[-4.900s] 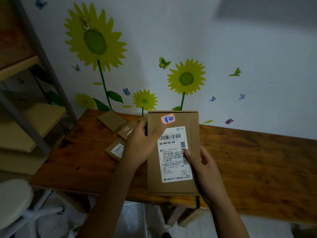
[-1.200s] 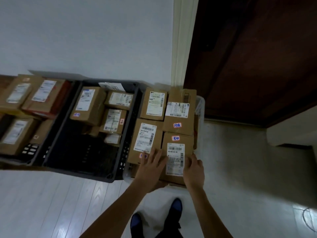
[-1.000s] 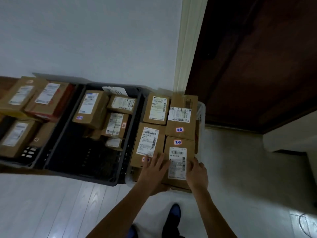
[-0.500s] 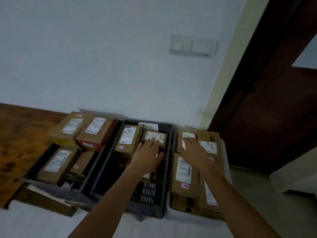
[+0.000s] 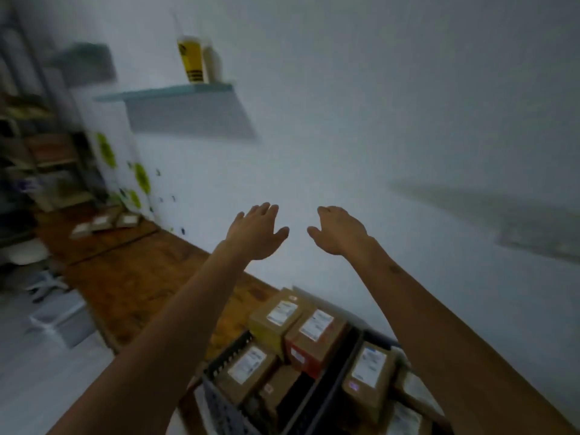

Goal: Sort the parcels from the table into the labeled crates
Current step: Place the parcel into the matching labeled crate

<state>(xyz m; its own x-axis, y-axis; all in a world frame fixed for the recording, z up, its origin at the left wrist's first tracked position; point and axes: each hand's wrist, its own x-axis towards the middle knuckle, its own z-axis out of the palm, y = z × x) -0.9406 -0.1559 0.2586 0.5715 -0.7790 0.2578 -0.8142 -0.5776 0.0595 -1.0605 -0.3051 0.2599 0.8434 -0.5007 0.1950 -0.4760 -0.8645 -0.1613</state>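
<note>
Head view is blurred: I see a wooden tabletop (image 5: 125, 277) along a white wall (image 5: 376, 120), with three parcels (image 5: 102, 221) far left. My left hand (image 5: 255, 232) and right hand (image 5: 340, 230) are empty, fingers spread. Below, two dark crates (image 5: 226, 365) hold five parcels.

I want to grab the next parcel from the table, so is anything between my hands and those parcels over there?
Nothing visible: both hands are empty and raised, and only bare table lies before the parcels at its far end.
</note>
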